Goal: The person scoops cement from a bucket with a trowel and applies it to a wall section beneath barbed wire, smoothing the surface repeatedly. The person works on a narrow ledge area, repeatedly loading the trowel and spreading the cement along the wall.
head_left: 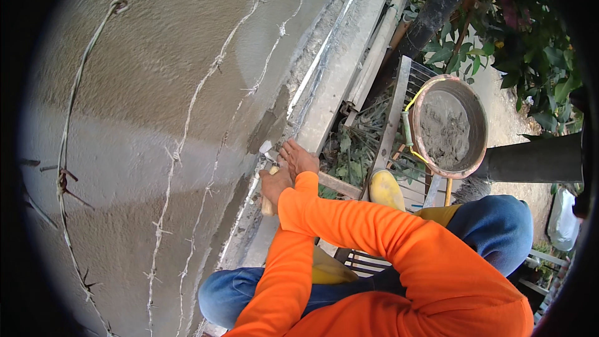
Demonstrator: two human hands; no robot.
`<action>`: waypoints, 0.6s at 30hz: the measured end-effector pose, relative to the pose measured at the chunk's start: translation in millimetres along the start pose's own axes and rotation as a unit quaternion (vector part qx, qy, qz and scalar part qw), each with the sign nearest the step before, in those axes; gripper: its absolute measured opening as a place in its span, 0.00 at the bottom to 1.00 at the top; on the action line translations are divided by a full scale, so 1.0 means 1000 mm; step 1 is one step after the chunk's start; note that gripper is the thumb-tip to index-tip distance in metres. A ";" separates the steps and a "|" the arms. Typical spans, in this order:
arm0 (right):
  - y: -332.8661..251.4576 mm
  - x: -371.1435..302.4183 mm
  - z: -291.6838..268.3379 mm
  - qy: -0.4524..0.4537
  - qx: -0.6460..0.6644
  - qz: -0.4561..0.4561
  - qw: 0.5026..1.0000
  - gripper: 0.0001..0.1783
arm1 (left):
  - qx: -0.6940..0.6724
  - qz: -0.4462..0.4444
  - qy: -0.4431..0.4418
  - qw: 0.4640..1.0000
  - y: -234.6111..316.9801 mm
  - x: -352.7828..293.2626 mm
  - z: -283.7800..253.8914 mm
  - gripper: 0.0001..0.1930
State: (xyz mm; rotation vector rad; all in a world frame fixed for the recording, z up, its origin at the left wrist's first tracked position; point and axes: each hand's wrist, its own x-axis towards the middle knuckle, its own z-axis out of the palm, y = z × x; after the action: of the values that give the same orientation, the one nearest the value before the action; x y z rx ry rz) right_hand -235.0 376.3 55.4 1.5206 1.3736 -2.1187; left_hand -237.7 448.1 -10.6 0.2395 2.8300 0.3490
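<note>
One handle [267, 206] within curled fingers [267, 179]

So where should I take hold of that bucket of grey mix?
Probably by the pale tube on its yellow handle, coming from the bucket's left side. The handle lies over that way, so the tube sits at that edge, and it looks thicker than the rest. The grey mix inside suggests lifting evenly.
</note>
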 end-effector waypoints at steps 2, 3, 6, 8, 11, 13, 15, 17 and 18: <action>-0.002 0.033 -0.003 -0.049 0.104 0.090 0.989 0.35 | -0.021 -0.002 -0.009 1.000 -0.002 0.002 0.005 0.37; -0.002 0.048 -0.004 -0.066 0.121 0.100 0.985 0.34 | -0.022 -0.003 -0.002 1.000 -0.001 0.004 0.009 0.37; 0.000 0.082 -0.005 -0.106 0.134 0.089 0.981 0.29 | -0.026 -0.008 -0.001 1.000 -0.006 0.006 0.019 0.38; 0.001 0.094 -0.005 -0.103 0.101 0.044 0.989 0.26 | -0.048 -0.023 -0.028 0.998 -0.007 0.009 0.024 0.39; 0.002 0.104 -0.009 -0.121 0.101 0.000 0.987 0.22 | -0.033 -0.033 -0.041 0.998 -0.007 0.011 0.025 0.39; 0.003 0.109 -0.013 -0.146 0.124 0.002 0.981 0.21 | -0.013 -0.026 -0.016 0.999 -0.005 0.010 0.022 0.39; 0.005 0.115 -0.016 -0.147 0.121 -0.027 0.981 0.20 | 0.012 -0.021 -0.011 1.000 -0.003 0.008 0.017 0.39; 0.008 0.120 -0.016 -0.146 0.119 -0.060 0.980 0.20 | 0.048 -0.013 -0.011 0.999 -0.003 0.007 0.011 0.39; 0.010 0.122 -0.014 -0.141 0.116 -0.073 0.981 0.20 | 0.044 -0.011 -0.024 0.999 -0.003 0.007 0.009 0.40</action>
State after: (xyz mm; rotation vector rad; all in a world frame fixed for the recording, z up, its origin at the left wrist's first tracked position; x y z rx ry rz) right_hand -275.3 423.0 -51.4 1.1597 1.2054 -2.5445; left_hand -241.8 448.7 -21.4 0.2309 2.8007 0.2100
